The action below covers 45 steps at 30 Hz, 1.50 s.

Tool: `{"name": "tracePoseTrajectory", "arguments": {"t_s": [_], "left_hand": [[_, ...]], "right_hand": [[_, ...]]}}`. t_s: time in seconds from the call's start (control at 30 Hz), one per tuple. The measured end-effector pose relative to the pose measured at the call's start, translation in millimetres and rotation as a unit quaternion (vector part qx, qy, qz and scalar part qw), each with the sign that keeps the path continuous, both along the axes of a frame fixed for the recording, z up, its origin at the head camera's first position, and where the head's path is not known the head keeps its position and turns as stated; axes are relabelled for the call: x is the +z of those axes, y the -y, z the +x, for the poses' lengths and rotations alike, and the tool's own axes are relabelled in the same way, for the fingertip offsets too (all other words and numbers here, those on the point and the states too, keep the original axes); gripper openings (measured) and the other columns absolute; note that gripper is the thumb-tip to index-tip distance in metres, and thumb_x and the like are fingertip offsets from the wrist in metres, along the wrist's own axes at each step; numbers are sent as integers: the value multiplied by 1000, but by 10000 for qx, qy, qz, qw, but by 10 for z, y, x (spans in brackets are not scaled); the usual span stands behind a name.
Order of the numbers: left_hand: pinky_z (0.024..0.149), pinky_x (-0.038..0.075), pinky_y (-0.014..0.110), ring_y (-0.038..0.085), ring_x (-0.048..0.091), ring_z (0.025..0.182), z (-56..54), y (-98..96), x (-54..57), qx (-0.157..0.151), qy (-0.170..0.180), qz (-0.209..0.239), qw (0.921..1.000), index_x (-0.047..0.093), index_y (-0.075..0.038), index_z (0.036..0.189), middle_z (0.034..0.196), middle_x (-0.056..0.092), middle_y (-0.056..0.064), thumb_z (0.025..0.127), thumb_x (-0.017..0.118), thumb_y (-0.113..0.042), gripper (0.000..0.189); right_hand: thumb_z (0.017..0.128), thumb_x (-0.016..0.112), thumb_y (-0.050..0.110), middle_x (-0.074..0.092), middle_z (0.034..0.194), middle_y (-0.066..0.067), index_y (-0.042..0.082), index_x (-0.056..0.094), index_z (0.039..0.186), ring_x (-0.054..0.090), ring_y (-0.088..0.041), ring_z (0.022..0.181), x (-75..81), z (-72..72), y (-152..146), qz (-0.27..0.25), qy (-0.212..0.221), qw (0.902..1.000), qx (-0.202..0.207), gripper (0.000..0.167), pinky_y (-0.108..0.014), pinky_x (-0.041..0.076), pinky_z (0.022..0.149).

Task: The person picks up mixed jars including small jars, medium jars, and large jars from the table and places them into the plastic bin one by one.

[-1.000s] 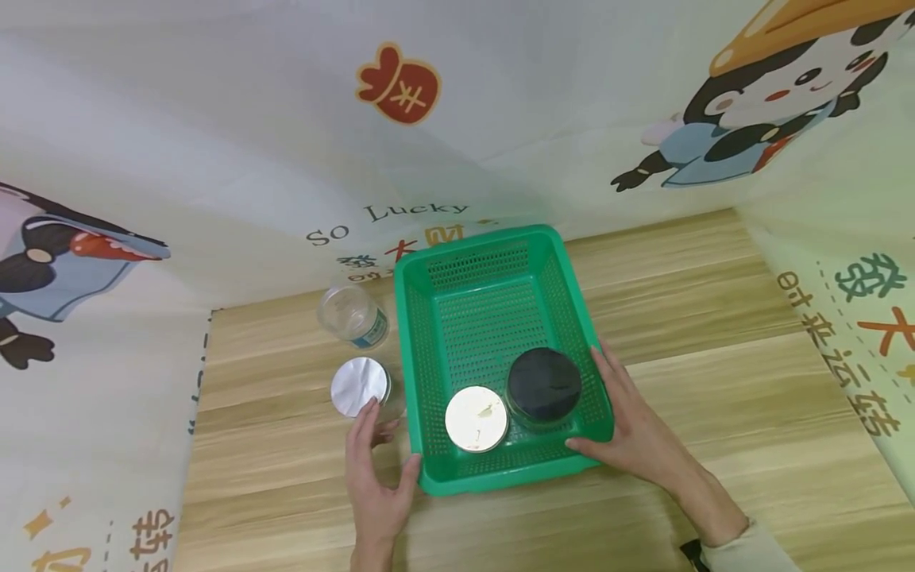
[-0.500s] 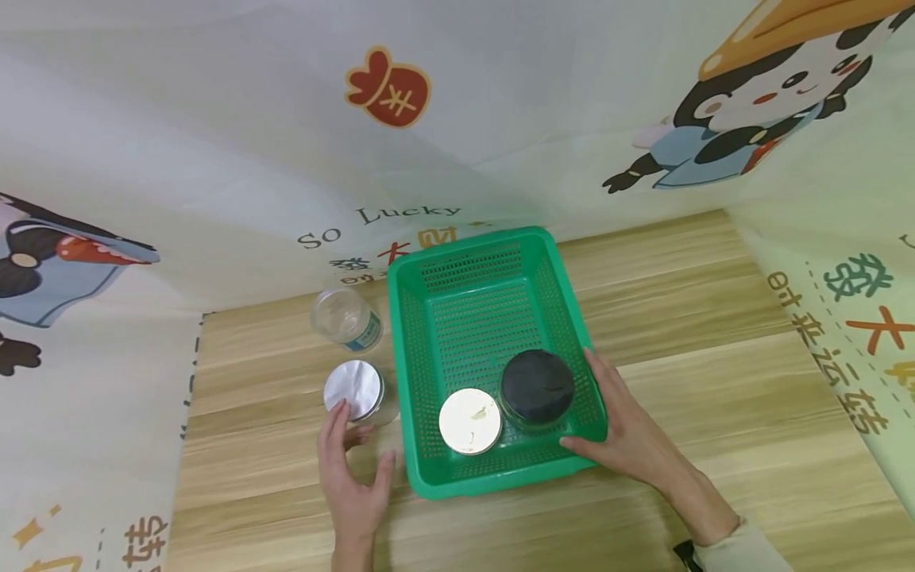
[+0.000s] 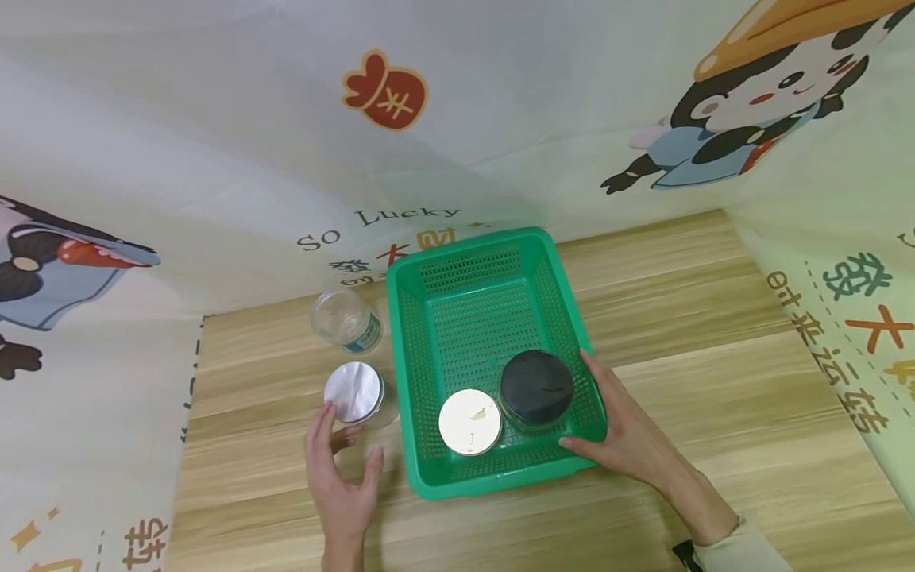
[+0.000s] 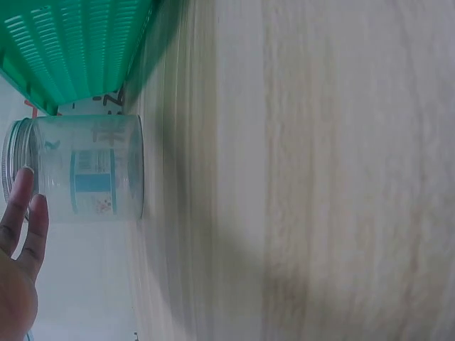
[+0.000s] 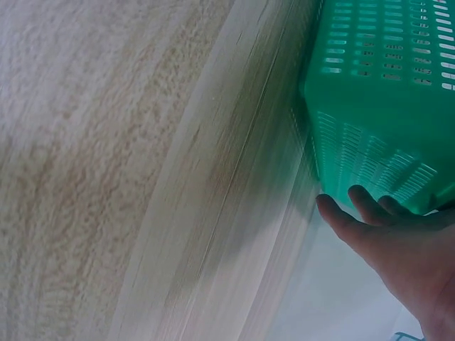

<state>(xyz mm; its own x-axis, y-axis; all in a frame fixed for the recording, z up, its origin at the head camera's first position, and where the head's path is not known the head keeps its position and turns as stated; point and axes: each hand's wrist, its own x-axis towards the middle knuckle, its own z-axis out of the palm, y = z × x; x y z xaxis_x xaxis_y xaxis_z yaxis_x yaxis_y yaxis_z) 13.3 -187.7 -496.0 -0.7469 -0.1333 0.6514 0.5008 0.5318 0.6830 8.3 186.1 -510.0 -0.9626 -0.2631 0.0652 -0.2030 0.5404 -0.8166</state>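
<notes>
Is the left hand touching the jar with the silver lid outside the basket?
Touching. In the left wrist view the fingertips of the left hand lie against the silver-lidded jar by its lid, no gap showing. The head view agrees.

Clear silver-lidded jar stands upright beside green basket.
</notes>
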Motion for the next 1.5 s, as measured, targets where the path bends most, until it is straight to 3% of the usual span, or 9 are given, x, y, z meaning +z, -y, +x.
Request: {"name": "tracePoseTrajectory", "arguments": {"t_s": [0.23,0.4,0.47,0.67,1.1,1.5], "left_hand": [[78,49,23,28,60,81,-17,42,-41,128,27,-87,9999,47,17,134,132,47,38,73,70,-5,69],[76,47,21,24,60,81,-50,161,-262,216,73,-74,9997,47,15,136,136,47,32,75,73,-8,70],[74,47,21,23,60,80,-58,175,-284,228,86,-45,9997,47,15,136,136,47,32,74,73,-7,70],[72,49,23,34,58,85,-47,80,-63,256,282,-1,9993,47,17,135,134,46,37,69,71,7,71],[86,42,26,45,49,104,-97,94,-79,484,528,-59,9974,47,16,135,131,48,38,69,71,9,70],[88,44,26,24,51,118,-151,126,-94,413,705,87,9966,48,13,134,135,49,33,70,71,11,68]], "right_hand": [[77,87,33,18,163,-19,21,5,161,21,-47,145,9,10,-6,-105,156,9998,-28,118,-68,28,107],[76,87,33,17,163,-17,26,4,161,21,-44,146,32,16,2,-169,294,9994,-83,119,-66,28,108],[76,87,34,17,164,-15,28,4,161,21,-42,146,37,17,4,-203,371,9991,-101,119,-66,28,109],[77,87,34,16,164,-15,29,4,160,20,-42,147,40,10,1,-256,438,9986,-115,118,-66,27,109],[77,87,31,19,163,-14,26,6,161,21,-41,147,22,7,-2,-200,256,9994,-152,116,-66,28,109],[78,86,31,22,162,-15,22,8,161,24,-42,145,-17,-4,15,-167,75,9998,-121,114,-66,30,108]]}}
